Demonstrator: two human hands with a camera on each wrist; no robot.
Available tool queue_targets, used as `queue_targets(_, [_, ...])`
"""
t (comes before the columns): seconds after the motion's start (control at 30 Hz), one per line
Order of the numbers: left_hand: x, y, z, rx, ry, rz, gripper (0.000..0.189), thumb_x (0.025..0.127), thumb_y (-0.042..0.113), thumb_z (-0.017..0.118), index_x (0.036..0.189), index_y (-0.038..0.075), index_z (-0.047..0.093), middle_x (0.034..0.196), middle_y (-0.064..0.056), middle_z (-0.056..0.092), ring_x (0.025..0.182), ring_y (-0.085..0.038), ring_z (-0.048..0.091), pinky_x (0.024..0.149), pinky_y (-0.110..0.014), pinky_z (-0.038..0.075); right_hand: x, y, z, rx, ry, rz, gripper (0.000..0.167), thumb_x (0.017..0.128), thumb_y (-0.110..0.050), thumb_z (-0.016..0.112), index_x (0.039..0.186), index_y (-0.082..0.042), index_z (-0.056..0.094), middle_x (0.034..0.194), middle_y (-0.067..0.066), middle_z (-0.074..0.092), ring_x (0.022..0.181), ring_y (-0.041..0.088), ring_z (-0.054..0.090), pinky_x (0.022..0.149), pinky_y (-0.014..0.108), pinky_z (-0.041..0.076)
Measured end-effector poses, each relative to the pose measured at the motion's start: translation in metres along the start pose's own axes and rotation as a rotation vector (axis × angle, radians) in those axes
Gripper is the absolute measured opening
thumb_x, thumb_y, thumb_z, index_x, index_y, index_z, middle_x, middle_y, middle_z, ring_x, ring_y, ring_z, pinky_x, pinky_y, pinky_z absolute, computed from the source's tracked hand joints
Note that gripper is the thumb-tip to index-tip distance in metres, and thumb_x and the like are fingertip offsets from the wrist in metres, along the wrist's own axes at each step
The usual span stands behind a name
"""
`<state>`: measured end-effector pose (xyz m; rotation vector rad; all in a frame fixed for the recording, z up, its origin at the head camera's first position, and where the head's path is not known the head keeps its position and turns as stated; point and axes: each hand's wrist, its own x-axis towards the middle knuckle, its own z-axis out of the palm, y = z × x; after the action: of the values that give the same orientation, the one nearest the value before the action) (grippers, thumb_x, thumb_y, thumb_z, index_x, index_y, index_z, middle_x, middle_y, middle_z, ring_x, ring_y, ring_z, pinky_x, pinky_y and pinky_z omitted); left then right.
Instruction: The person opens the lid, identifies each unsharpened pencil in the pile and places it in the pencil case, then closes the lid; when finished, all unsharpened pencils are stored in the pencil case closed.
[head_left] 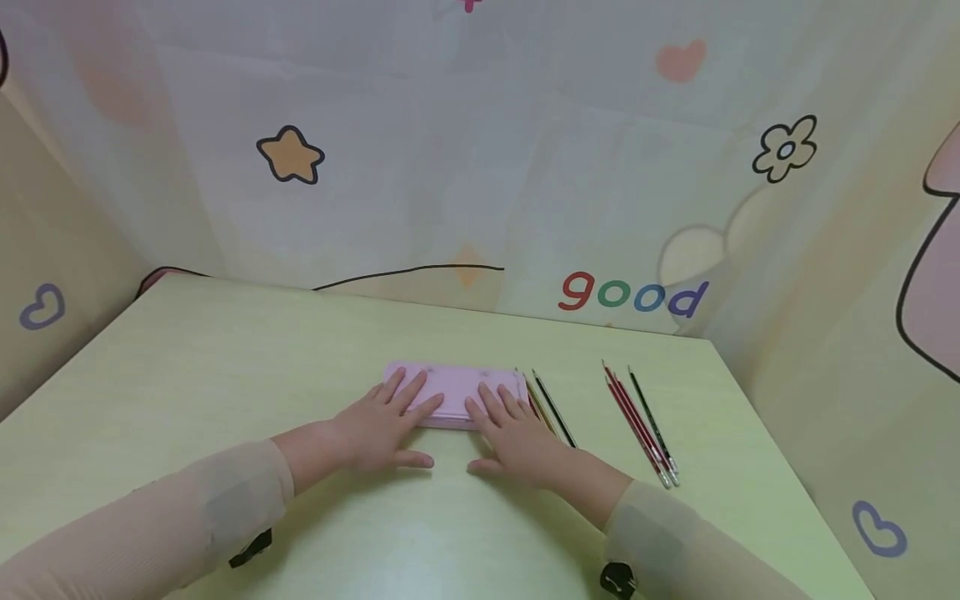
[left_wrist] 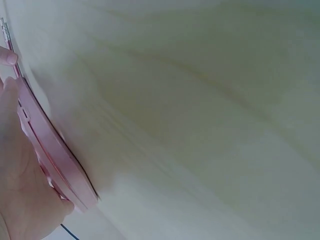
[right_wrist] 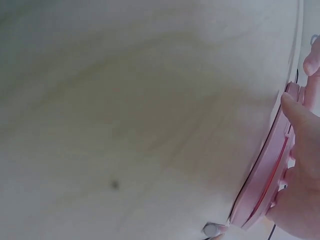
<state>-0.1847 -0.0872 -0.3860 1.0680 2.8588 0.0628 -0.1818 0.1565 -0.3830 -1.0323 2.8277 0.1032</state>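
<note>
A flat pink pencil case (head_left: pixel 453 390) lies on the table in the middle of the head view, its lid down. My left hand (head_left: pixel 382 425) rests on its left part with the fingers spread and straight. On the right part lies my right hand (head_left: pixel 521 437), fingers also spread. Both thumbs point inward along the near side. In the left wrist view the side of the pencil case (left_wrist: pixel 55 145) shows a seam and a small clasp. The right wrist view shows a red line in the seam of the pencil case (right_wrist: pixel 265 170).
Several pencils (head_left: pixel 555 408) lie just right of the case, partly hidden by the right hand. Farther right is a group of red pencils (head_left: pixel 637 421) with a dark green pencil (head_left: pixel 652 417) beside it. A printed cloth (head_left: pixel 450 167) hangs behind the pale table (head_left: pixel 262 350).
</note>
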Motion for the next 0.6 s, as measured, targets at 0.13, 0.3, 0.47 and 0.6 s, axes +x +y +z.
queue_targets(0.13, [-0.0009, -0.0001, -0.0027, 0.003, -0.006, 0.008, 0.085, 0.086, 0.065, 0.044, 0.150, 0.014, 0.021, 0.153, -0.021, 0.007, 0.137, -0.046, 0.003, 0.108, -0.054, 0.017, 0.0015, -0.0008, 0.0017, -0.006, 0.001, 0.002, 0.085, 0.089, -0.058, 0.047, 0.150, -0.007, 0.015, 0.155, 0.016, 0.006, 0.140, 0.038, 0.003, 0.110, 0.051, 0.014])
queue_targets(0.3, [-0.0012, -0.0012, -0.0035, 0.007, -0.028, 0.007, 0.086, 0.086, 0.066, 0.044, 0.150, 0.014, 0.020, 0.154, -0.020, 0.005, 0.137, -0.045, 0.003, 0.108, -0.054, 0.018, 0.0025, -0.0030, 0.0025, -0.015, -0.008, 0.006, 0.087, 0.089, -0.060, 0.047, 0.150, -0.008, 0.014, 0.155, 0.015, 0.004, 0.140, 0.038, 0.002, 0.110, 0.052, 0.014])
queue_targets(0.47, [-0.0010, -0.0033, -0.0056, 0.005, -0.049, 0.006, 0.085, 0.087, 0.065, 0.044, 0.150, 0.015, 0.019, 0.154, -0.019, 0.003, 0.138, -0.044, 0.003, 0.108, -0.054, 0.016, 0.0042, -0.0028, 0.0043, -0.012, -0.015, 0.007, 0.087, 0.089, -0.061, 0.045, 0.150, -0.008, 0.013, 0.155, 0.016, 0.002, 0.140, 0.038, 0.001, 0.110, 0.052, 0.013])
queue_targets(0.6, [-0.0009, -0.0041, -0.0080, -0.009, -0.062, 0.004, 0.084, 0.087, 0.064, 0.045, 0.150, 0.015, 0.019, 0.154, -0.019, 0.002, 0.138, -0.043, 0.002, 0.109, -0.054, 0.016, 0.0043, -0.0022, 0.0006, 0.036, -0.038, 0.008, 0.086, 0.090, -0.060, 0.044, 0.150, -0.008, 0.011, 0.155, 0.016, 0.000, 0.140, 0.038, -0.001, 0.110, 0.052, 0.012])
